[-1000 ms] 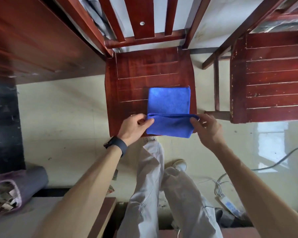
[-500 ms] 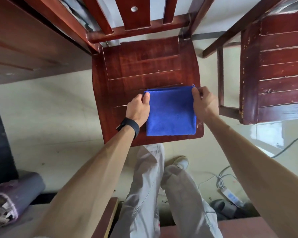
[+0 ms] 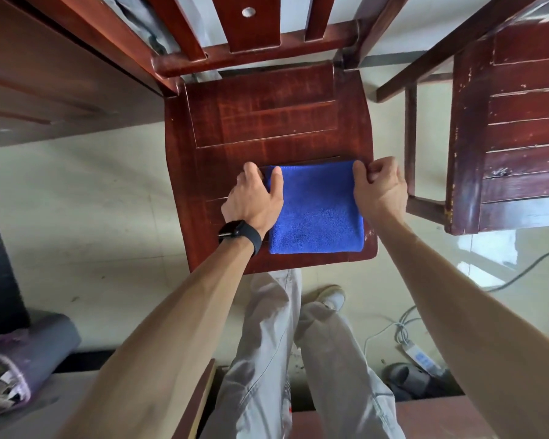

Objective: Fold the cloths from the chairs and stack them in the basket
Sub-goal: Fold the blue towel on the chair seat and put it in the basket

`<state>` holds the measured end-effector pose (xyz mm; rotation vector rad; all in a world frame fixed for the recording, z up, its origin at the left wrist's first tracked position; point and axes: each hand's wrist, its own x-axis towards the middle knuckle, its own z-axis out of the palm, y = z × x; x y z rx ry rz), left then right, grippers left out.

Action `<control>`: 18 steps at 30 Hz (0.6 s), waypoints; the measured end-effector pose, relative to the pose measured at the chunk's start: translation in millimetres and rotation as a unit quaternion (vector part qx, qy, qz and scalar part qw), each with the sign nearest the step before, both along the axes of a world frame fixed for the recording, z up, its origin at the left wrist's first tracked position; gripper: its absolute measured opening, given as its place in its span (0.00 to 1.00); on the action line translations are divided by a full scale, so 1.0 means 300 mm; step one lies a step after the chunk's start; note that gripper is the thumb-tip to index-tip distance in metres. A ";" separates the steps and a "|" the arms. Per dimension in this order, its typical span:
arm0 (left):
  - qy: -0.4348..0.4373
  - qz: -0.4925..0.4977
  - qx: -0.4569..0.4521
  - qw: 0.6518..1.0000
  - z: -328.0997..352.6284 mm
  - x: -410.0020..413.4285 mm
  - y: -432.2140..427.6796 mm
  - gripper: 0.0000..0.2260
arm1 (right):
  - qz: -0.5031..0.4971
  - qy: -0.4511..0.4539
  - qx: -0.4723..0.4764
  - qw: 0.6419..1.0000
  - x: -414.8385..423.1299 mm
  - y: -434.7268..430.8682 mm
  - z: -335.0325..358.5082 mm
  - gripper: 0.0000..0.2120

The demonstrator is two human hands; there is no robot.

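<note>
The cloth (image 3: 317, 210) lies on the near half of the chair (image 3: 267, 122) seat, left hand (image 3: 254, 198) on its left edge, right hand (image 3: 381, 188) at its far right corner. A second chair (image 3: 520, 137) stands to the right (well apart from the cloth), a table (image 3: 45, 74) to the left.

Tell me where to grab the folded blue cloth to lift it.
Probably the near edge of the blue cloth, from the front of the chair seat: it looks like the rounded fold holding all layers, and lies close to that front.
</note>
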<state>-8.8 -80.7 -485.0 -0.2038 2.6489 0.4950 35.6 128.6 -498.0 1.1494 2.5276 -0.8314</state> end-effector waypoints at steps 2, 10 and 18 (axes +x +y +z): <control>0.107 -0.059 0.008 0.992 0.003 0.042 -0.018 0.16 | 0.027 0.064 0.064 0.995 0.056 -0.054 0.031 0.16; 0.121 -0.327 -0.022 0.937 -0.132 0.177 -0.016 0.30 | 0.288 0.022 0.116 0.950 0.230 -0.192 -0.053 0.29; 0.083 -0.243 -0.050 0.965 -0.174 0.208 -0.011 0.35 | 0.228 -0.006 0.123 0.966 0.255 -0.196 -0.107 0.35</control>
